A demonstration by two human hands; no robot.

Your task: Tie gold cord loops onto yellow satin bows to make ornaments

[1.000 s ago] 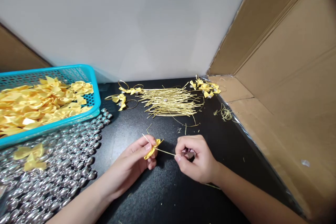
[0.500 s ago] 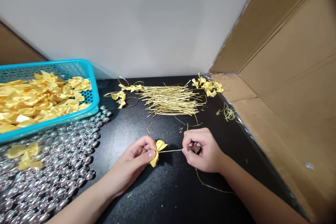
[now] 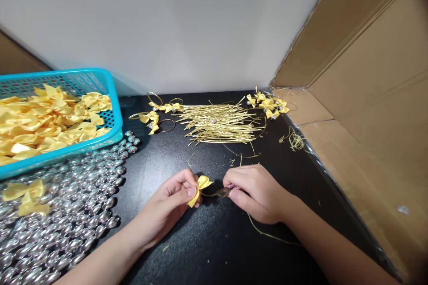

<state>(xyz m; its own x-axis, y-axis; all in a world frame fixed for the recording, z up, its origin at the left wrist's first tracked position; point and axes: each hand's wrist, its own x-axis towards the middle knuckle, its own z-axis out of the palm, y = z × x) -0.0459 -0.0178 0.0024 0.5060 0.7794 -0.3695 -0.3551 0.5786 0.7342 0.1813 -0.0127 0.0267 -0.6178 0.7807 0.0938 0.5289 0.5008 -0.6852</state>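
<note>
A yellow ribbon bow (image 3: 203, 182) is pinched between the thumb and fingers of my left hand (image 3: 177, 193). A thin golden cord (image 3: 207, 195) runs from the bow to the right. My right hand (image 3: 256, 191) is closed around small snips (image 3: 223, 192), mostly hidden in the palm. Their blurred metal tips point left and meet the cord near the bow; whether they are closed on it I cannot make out. A longer loose thread (image 3: 267, 234) trails below my right wrist.
A blue basket (image 3: 115, 107) of yellow bows stands left, above many silver beads (image 3: 83, 196). Cut golden cords (image 3: 220, 129) lie centre back. Beaded bows with loops (image 3: 150, 118) and a bow pile (image 3: 267, 104) flank them. Tangled thread (image 3: 296, 140) lies by the cardboard (image 3: 364, 178).
My right hand has let go of the cord's stretched end and turned, bringing the snips' tips out toward the bow. The cord is now slacker. My left hand keeps the bow, nearly still.
</note>
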